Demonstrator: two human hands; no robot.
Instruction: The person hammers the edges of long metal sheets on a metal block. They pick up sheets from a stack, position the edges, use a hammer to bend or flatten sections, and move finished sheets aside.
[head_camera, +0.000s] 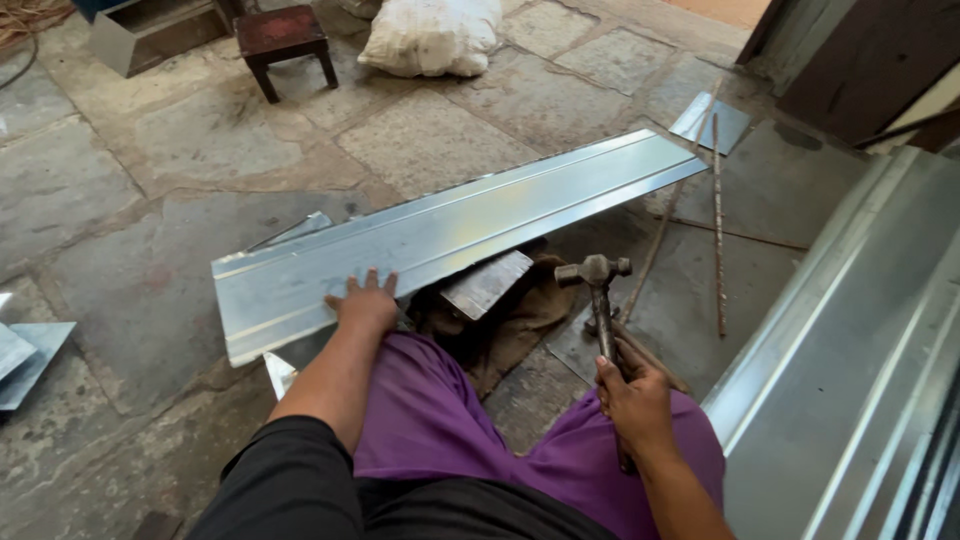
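A long folded strip of shiny sheet metal (450, 225) lies slanted across the stone floor in front of me. My left hand (364, 304) rests flat on its near left end, fingers spread. My right hand (632, 395) grips the handle of a steel hammer (597, 275), whose head is raised just right of the strip and above a brown cloth (510, 325). A flat metal block (487, 284) pokes out from under the strip on that cloth. My legs in purple trousers lie under both arms.
Large folded metal sheets (860, 350) lean at the right. Thin rusty rods (717, 220) and a small metal offcut (712, 122) lie beyond the hammer. A wooden stool (283, 38), a white sack (430, 35) and a metal box (150, 35) stand at the back. Scrap pieces (25, 355) lie left.
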